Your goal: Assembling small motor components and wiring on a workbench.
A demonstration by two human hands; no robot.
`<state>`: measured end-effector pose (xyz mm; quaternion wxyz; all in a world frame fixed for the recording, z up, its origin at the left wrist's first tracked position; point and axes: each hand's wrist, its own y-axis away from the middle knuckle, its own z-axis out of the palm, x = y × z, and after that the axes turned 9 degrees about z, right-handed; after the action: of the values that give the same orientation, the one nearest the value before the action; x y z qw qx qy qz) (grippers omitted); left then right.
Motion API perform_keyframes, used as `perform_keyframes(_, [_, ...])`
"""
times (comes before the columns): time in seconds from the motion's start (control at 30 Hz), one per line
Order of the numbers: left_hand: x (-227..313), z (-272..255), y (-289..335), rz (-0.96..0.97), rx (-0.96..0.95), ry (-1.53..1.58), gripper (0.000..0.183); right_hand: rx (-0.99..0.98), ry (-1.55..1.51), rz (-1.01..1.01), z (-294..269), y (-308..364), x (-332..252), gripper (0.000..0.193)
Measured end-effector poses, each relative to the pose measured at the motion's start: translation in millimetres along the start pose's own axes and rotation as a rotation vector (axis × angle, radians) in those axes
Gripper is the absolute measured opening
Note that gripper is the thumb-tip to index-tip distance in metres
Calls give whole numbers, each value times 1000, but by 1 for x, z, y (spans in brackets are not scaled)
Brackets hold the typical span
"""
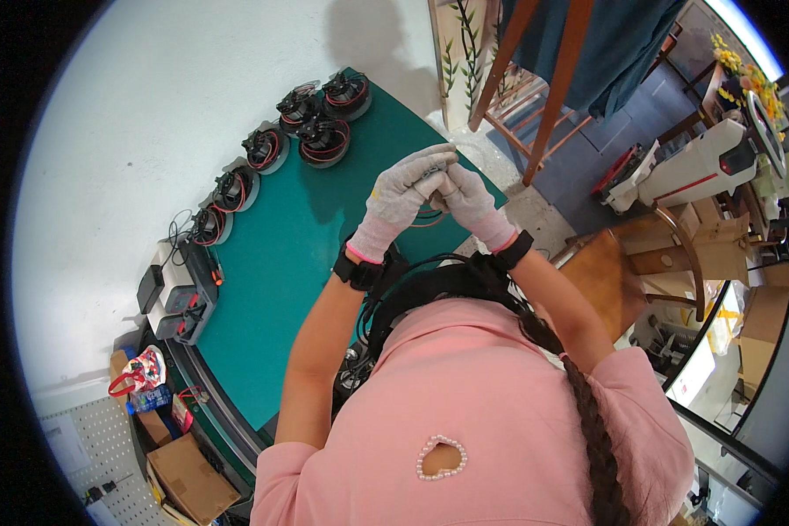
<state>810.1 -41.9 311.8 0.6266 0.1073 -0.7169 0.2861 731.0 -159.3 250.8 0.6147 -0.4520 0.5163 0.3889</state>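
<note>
My left hand (396,203), in a pale grey work glove with a pink cuff, is raised over the green mat (272,351). Beside it, gloved alike, is my right hand (475,203); the fingertips of both meet and are closed. Whatever small thing they pinch is too covered to name. Just below the hands show a few loops of red wire (427,217), and I cannot tell what they belong to. Black bands circle both wrists. Along the mat's far left edge stand several round black motor-like units (324,140) with coiled red and black wires.
At the mat's left end is a grey-and-white device (177,285) with black parts. A cardboard box (193,478) lies at lower left, near a pegboard (88,438). On the right stand a wooden chair (618,276) and a white machine (697,167). A white wall borders the mat.
</note>
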Motion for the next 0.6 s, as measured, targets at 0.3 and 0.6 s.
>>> perform_keyframes(0.3, [-4,-5,0,57,-5,1,29,15,21,2,3,-1,-2,28])
perform_keyframes(0.6, [-6,-7,0,51,-29,73,27,49,-6,0,7,1,2,30])
